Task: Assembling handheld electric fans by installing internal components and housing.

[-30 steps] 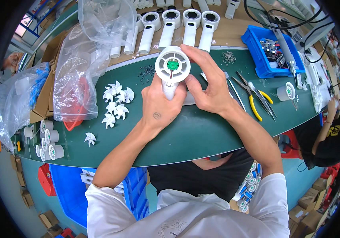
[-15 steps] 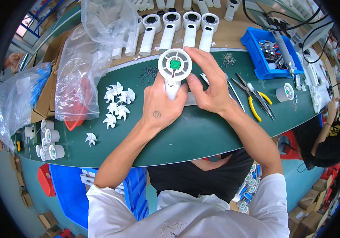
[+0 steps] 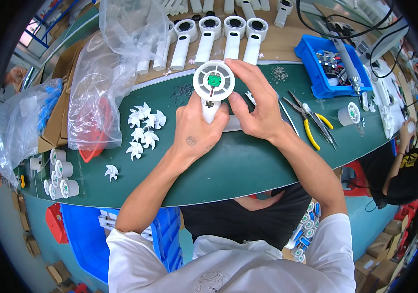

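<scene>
A white handheld fan body point(image 3: 226, 83) stands over the green table, its round spoked head facing up. A small green circuit board point(image 3: 214, 80) sits in the middle of that head. On the neck just below shows a small dark display piece point(image 3: 210, 104). My left hand point(image 3: 197, 128) is wrapped round the handle under the head. My right hand point(image 3: 260, 105) holds the head's right side, index finger at the upper rim and thumb lower down. Several white fan blades point(image 3: 143, 124) lie left of my left hand. Pliers with yellow handles point(image 3: 311, 134) lie right of my right hand.
Several white fans with dark centres point(image 3: 209, 41) lie along the back. A blue bin point(image 3: 316, 85) of small parts stands back right, near a white round cup-shaped part point(image 3: 349, 115). Similar cups point(image 3: 70, 188) stand far left, below plastic bags point(image 3: 96, 93). A person point(image 3: 402, 171) sits at right.
The fan body has tilted slightly in my hands. The dark display piece now shows clearly on the neck, where a pale glare was before. Both hands keep their hold.
</scene>
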`<control>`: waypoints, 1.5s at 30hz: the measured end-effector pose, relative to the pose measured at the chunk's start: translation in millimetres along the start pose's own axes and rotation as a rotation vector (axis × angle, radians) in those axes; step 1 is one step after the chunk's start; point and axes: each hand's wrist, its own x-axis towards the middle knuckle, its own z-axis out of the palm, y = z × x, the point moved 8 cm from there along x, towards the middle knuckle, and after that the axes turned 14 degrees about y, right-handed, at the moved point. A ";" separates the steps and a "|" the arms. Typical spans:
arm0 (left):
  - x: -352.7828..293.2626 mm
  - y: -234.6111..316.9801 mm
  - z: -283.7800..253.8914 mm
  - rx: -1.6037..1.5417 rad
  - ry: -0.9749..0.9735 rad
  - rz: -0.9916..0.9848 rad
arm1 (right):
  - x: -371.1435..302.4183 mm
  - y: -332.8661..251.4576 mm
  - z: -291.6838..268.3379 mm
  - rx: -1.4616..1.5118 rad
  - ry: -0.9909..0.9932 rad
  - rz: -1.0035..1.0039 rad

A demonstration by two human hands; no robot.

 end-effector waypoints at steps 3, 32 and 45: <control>-2.6 0.0 1.8 -0.115 -0.043 -0.078 | 5.4 -1.6 -7.1 -0.027 0.016 -0.021; -73.9 -5.1 46.7 -0.403 -0.391 -0.326 | -96.2 -6.3 -125.3 -0.917 -0.405 0.613; -78.9 -6.0 43.9 -0.460 -0.348 -0.354 | -81.9 -80.6 -185.9 -0.420 0.281 0.730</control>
